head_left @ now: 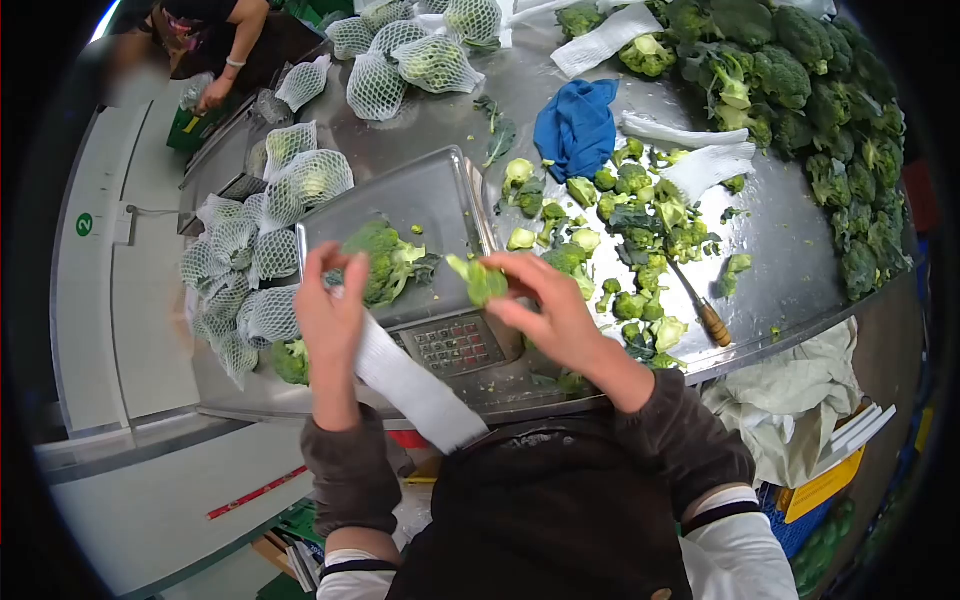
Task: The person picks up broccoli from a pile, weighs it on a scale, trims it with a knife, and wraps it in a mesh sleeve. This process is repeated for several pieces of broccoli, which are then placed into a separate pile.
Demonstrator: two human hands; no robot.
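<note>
My right hand (550, 315) pinches a small light-green broccoli piece (483, 281) between thumb and fingers, above the edge of the scale's metal tray (440, 190). A cut broccoli head (375, 262) lies on that tray. Beside it is my left hand (333, 315), fingers curled, with a flattened white net sleeve (415, 385) hanging from it towards my apron. The exact grip on the sleeve is partly hidden. Below the tray shows the scale's keypad (455, 345). To the right, a knife (700, 305) with a wooden handle rests among broccoli trimmings (640, 225).
Net-wrapped broccoli heads (235, 245) are heaped left of the scale, others (410, 60) at the back. Bare broccoli (830, 130) is piled at right. A blue cloth (577, 128) and white net sleeves (710, 168) lie between. Another person's hand (215, 95) is at upper left.
</note>
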